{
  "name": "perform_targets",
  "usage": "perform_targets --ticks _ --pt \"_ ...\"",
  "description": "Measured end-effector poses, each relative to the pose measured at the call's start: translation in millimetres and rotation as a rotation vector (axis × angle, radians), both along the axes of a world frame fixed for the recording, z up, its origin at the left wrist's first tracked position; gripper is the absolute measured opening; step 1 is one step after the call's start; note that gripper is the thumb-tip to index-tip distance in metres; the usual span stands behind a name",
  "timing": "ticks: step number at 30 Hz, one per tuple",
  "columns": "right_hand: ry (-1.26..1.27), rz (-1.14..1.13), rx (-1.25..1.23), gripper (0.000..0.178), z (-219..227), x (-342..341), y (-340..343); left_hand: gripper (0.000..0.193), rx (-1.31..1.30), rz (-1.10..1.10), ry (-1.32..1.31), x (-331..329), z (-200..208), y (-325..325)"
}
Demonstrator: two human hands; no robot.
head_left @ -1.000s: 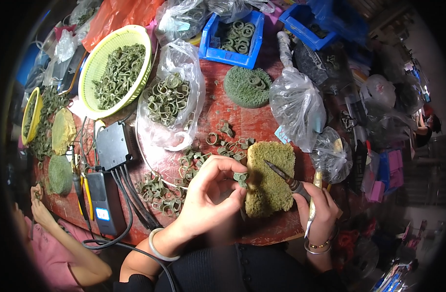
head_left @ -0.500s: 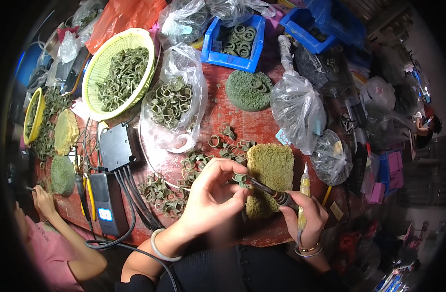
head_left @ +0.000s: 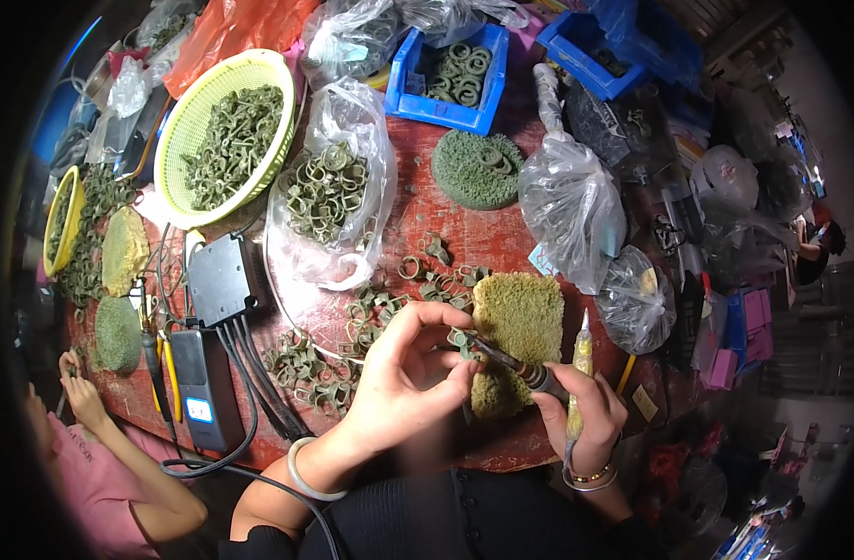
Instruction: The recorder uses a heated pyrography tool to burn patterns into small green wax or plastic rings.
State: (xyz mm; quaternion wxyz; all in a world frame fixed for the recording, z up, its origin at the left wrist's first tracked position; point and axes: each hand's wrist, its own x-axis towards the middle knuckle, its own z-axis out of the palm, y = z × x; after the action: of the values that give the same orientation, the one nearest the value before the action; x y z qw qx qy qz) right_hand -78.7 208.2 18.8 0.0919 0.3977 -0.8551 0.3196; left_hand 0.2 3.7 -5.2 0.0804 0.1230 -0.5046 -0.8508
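My left hand (head_left: pixel 417 373) is closed, pinching a small green ring-like piece (head_left: pixel 462 342) between thumb and forefinger. Its other fingers curl loosely behind. The dark tip of a pen-shaped tool (head_left: pixel 513 364) meets that piece; my right hand (head_left: pixel 590 420) grips the tool by its thicker end. A second pen-like tool (head_left: pixel 581 373), yellowish with a pale pointed tip, stands up between the fingers of the same hand. Below both hands lies a yellow-green rough block (head_left: pixel 520 317). Loose green rings (head_left: pixel 324 373) are heaped just left of it on the red table (head_left: pixel 417 219).
A yellow basket (head_left: pixel 287 140), an open plastic bag (head_left: pixel 385 187) and a blue bin (head_left: pixel 445 117) hold more rings. A round green pad (head_left: pixel 473 173) sits behind the block. Black boxes (head_left: pixel 223 280) with cables stand left. A co-worker's hand (head_left: pixel 82 392) is at far left.
The green piece has turned slightly in my left fingers while the dark tool stays against it. At far left the co-worker's hand has shifted. My hands keep nearly the same place.
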Motion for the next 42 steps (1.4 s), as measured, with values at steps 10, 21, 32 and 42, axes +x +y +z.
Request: perform_targets --ticks 10,21,32,42 --pt "-0.01 -0.006 -0.01 0.035 -1.5 -0.2 1.8 0.041 0.038 -0.007 -0.031 0.2 4.7 -0.8" --pt "-0.005 0.005 0.002 0.035 0.3 -0.4 -1.0 0.041 0.016 0.002 0.0 0.4 -0.1 0.4" --pt "-0.016 -0.004 0.007 0.035 0.4 -0.6 -0.9 0.041 0.021 0.001 -0.01 0.5 0.3 -0.1" --pt "0.008 -0.166 0.115 0.03 8.6 -6.9 18.5 0.04 -0.076 0.011 -0.001 -0.2 -0.6 -0.3"
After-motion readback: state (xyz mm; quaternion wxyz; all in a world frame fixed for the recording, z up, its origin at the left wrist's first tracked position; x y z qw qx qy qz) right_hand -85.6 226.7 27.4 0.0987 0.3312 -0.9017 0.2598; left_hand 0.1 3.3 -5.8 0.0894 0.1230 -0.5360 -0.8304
